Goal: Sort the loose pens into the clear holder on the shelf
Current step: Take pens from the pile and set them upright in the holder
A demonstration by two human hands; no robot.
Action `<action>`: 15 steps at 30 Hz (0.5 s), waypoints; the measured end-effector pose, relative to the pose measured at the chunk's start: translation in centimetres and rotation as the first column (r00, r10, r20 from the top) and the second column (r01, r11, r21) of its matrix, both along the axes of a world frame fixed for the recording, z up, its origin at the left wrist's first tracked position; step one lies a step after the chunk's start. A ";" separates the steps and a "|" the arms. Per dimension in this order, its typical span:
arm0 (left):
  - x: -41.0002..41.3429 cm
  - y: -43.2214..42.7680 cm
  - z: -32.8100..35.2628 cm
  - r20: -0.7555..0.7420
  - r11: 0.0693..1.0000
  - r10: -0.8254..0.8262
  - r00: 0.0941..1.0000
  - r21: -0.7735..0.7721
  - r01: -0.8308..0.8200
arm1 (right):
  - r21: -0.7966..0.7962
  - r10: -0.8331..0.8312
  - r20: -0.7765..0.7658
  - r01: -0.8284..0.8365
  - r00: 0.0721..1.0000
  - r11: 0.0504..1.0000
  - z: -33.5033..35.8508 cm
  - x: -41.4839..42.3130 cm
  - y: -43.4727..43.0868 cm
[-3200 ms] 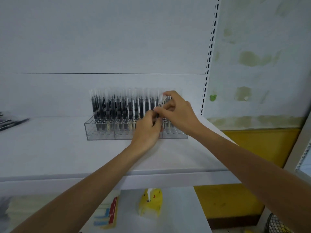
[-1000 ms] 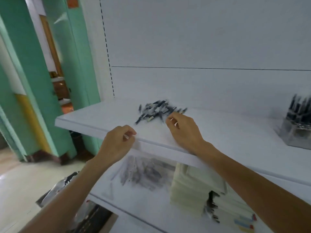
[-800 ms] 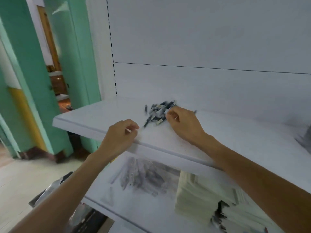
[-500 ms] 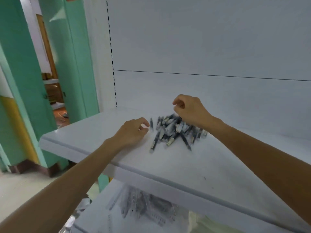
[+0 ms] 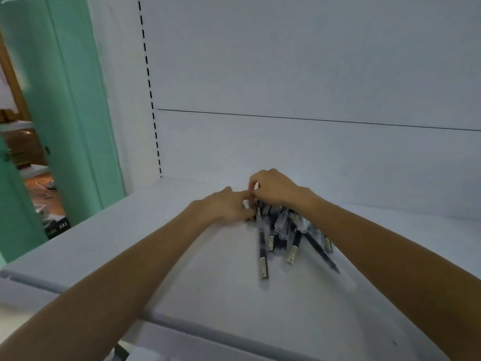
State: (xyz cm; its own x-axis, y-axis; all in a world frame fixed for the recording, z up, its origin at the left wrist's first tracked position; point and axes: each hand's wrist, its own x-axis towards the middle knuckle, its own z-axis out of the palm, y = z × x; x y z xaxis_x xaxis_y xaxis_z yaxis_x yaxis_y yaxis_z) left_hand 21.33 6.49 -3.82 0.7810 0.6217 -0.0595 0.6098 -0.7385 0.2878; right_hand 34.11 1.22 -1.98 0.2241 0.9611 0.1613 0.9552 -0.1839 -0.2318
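Note:
A heap of loose pens (image 5: 282, 231), dark barrels with clear caps and pale labels, lies on the white shelf (image 5: 182, 259) near the back panel. My left hand (image 5: 223, 208) rests on the shelf with its fingertips in the heap's left end. My right hand (image 5: 274, 186) hovers over the heap's far end, its fingers curled and pinched down against my left fingertips. Blur and the fingers themselves hide whether either hand grips a pen. The clear holder is out of view.
The white back panel (image 5: 286, 142) rises just behind the heap. A slotted upright (image 5: 153, 121) marks the shelf's left end, with a green door frame (image 5: 67, 105) and a floor with clutter beyond. The shelf's front edge (image 5: 208, 332) runs below my forearms.
My view swung from the holder at the right to the pen heap at the left. In the last half second both hands closed in on the heap's far left end and met there.

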 end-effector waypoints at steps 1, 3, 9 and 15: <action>-0.1 -0.1 0.1 -0.032 1.000 -0.019 0.999 -0.007 0.019 | -0.043 -0.022 0.038 0.024 0.999 0.999 -0.1 -0.1 0.2; -0.4 -0.3 0.5 -0.108 0.998 -0.055 0.993 -0.026 0.052 | -0.106 -0.066 0.098 0.076 0.993 0.991 -0.2 -0.4 0.7; -3.0 0.1 0.6 -0.086 0.994 -0.094 0.992 0.039 0.097 | -0.174 -0.124 0.092 0.138 0.988 0.975 -0.1 -1.8 1.0; -7.4 1.1 0.0 -0.096 0.989 0.024 0.995 0.147 -0.009 | -0.166 -0.230 0.092 0.242 0.969 0.956 -0.4 -4.4 1.6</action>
